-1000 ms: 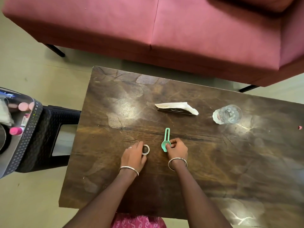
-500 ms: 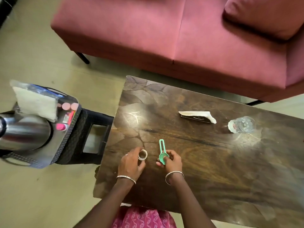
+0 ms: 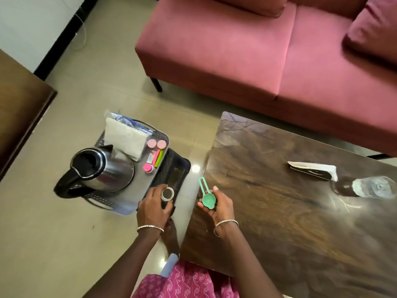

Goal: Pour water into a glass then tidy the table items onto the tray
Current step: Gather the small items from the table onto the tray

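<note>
Tiled floor, pink sofa (image 3: 247, 50) at 12 o'clock, dark wood counter (image 3: 290, 211) from centre out to 3 o'clock. The tray (image 3: 139, 183) sits on a black stool (image 3: 174, 168) at 9 o'clock, already carrying the kettle (image 3: 101, 168), a white packet and small pink bits.

Change vs a second ago: the small jar (image 3: 167, 194) and green scoop (image 3: 207, 195) were both down on the counter under the hands, and both are lifted now. The left hand (image 3: 152, 207) has left the counter and is over the tray's near corner, fingers wrapped round the jar. The right hand (image 3: 221, 208) is above the counter's 9 o'clock edge, fingers curled under the scoop's bowl with the handle pointing to 12.

Read: pour looks done, tidy phase is running, jar likely goes down first and scoop next. The glass (image 3: 373, 187) with water and the napkin (image 3: 313, 168) are still out at 3 o'clock on the counter, untouched.
</note>
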Motion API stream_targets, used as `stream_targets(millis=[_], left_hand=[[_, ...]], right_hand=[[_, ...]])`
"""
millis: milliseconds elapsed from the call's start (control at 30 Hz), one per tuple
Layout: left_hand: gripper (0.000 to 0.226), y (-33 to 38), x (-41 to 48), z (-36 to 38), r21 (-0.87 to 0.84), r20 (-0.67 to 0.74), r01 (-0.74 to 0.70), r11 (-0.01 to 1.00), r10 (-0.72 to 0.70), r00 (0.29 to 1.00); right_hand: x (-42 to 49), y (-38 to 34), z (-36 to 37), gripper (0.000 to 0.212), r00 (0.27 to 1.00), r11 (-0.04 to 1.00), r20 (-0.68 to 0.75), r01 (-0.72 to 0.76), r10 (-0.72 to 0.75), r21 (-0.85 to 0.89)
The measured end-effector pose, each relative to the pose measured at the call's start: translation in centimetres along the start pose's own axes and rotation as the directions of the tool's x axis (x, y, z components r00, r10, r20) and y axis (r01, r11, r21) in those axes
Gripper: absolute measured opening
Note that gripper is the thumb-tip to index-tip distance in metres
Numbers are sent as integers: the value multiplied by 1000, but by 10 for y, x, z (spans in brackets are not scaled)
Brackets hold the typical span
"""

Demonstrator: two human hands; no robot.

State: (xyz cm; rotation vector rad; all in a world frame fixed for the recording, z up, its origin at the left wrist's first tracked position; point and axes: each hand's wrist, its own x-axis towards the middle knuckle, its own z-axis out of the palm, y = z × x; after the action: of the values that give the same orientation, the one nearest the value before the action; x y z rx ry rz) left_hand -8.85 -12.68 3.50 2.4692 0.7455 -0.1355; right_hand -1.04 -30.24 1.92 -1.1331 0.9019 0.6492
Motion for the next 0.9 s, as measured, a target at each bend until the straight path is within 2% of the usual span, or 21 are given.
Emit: stream_targets(millis=[200,500,633,800,900], left_hand=[[40,-50,23,-17,-21,-76,157,987,-158,985],[42,-93,63,-2,6,55,299,954,-299,953],[42,-98,77,12,55,68,287,956,-290,955],[45,-103,91,23,158,105,253,955,-271,957],[46,-106,96,28,168,108,249,954,-269,957]], right_hand=[[-3,21,55,12,994,997,93,-65,60,51],[3,50,88,12,919,948,295,-302,261,101],[8,63,90,20,931,952,258,-291,259,96],[13,72,92,50,962,962,138,-250,234,112],[14,70,97,58,965,962,124,-244,229,123]])
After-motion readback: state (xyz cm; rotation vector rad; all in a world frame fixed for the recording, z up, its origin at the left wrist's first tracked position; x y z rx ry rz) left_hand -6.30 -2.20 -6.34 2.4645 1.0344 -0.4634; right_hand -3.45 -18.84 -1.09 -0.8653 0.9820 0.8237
